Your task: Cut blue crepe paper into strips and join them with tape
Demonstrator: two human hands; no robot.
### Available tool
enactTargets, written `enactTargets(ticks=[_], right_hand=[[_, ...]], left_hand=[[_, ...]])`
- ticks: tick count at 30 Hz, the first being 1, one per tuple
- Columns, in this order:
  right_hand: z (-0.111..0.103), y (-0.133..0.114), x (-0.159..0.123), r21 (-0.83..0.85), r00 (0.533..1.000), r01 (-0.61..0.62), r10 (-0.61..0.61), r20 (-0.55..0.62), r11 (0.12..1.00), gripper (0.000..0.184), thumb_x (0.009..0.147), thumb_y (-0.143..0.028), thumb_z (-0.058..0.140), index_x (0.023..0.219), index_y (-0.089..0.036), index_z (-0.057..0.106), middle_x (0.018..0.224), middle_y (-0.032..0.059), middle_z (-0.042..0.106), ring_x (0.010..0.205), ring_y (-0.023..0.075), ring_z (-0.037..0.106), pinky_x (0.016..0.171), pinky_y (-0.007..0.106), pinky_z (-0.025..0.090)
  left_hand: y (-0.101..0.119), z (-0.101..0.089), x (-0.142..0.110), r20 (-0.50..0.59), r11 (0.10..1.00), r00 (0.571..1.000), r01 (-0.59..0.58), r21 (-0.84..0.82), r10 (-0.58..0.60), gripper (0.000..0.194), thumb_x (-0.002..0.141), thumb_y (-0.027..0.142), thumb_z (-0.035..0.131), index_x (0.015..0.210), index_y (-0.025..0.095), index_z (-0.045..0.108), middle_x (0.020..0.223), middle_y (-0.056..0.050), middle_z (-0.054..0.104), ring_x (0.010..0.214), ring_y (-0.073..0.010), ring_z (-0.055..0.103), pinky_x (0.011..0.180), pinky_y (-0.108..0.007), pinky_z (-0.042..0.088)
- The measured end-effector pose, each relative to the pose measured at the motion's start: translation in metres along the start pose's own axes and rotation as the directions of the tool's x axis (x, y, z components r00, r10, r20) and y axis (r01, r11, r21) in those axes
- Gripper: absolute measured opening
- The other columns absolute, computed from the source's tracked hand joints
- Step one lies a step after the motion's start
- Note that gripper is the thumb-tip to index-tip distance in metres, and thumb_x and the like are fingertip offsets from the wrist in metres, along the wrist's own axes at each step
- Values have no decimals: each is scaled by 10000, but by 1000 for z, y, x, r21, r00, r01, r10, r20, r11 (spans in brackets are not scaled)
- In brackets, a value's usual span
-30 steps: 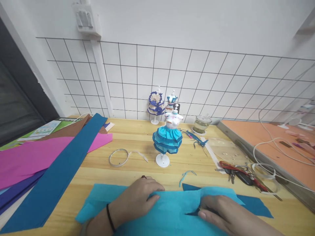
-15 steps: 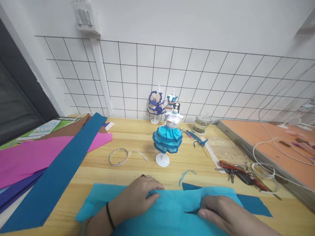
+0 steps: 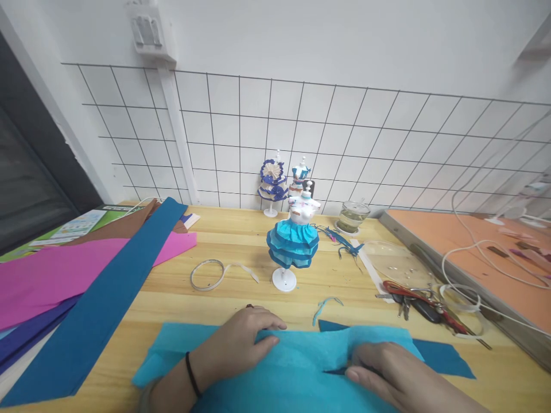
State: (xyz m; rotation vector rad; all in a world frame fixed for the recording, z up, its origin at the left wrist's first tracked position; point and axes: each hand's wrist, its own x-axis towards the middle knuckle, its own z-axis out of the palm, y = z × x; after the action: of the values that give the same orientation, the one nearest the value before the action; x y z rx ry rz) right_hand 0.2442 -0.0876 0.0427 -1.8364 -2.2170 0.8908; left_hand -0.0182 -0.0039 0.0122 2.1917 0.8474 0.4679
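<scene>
The light-blue sheet (image 3: pixel 293 378) lay beneath both hands, its far edge by the fingertips of the left hand (image 3: pixel 253 335). That hand was loosely open, palm down, thumb apart from the bent fingers. The right hand (image 3: pixel 379 367) was curled closed around a dark pointed thing (image 3: pixel 334 371), probably scissors, though the fingers hid most of it. A darker blue strip (image 3: pixel 445 358) stuck out beyond the right hand, and a small dress stand (image 3: pixel 297 241) stood ahead, between the hands. The sheet looked light, limp and dry, more likely to crease or tear than slip. A flat press near its far edge, as by the left hand, seemed kinder than a hard pinch.
</scene>
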Motion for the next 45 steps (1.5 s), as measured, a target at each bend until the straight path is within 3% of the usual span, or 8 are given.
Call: enactTargets(ticks=[14, 25, 36, 45], right_hand=[[2, -2, 2, -107, 997, -58, 63, 40, 993, 458, 862, -567, 316, 710, -229, 584, 715, 4, 636, 674, 171, 573, 595, 246, 390], [1, -5, 0, -4, 1000, -14, 14, -5, 1000, 409, 843, -543, 386, 779, -240, 654, 741, 15, 658, 686, 173, 584, 623, 225, 419], [-10, 0, -1, -36, 999, -49, 49, -3, 998, 394, 836, -542, 404, 736, -247, 647, 716, 8, 654, 648, 178, 573, 580, 246, 399], [3, -11, 6, -139, 999, -18, 23, 33, 990, 399, 870, -515, 363, 720, -229, 597, 723, -3, 632, 674, 165, 557, 581, 252, 345]], left_hand=[[0, -1, 0, 1, 999, 999, 37, -21, -37, 279, 761, 188, 537, 1021, 215, 632, 1041, -10, 661, 968, -154, 569, 875, -249, 412], [0, -1, 0, 5, 999, 1000, 31, -34, -31, 276, 762, 198, 527, 1015, 224, 634, 1038, -6, 661, 952, -153, 569, 865, -250, 412], [1, -2, 0, 5, 999, 1000, 27, -47, -27, 271, 760, 181, 534, 1007, 221, 637, 1032, 1, 662, 946, -143, 569, 861, -237, 404], [-2, -1, -1, 3, 999, 1000, 16, -37, -16, 280, 761, 188, 535, 1022, 224, 631, 1035, -3, 659, 942, -146, 567, 854, -246, 412]])
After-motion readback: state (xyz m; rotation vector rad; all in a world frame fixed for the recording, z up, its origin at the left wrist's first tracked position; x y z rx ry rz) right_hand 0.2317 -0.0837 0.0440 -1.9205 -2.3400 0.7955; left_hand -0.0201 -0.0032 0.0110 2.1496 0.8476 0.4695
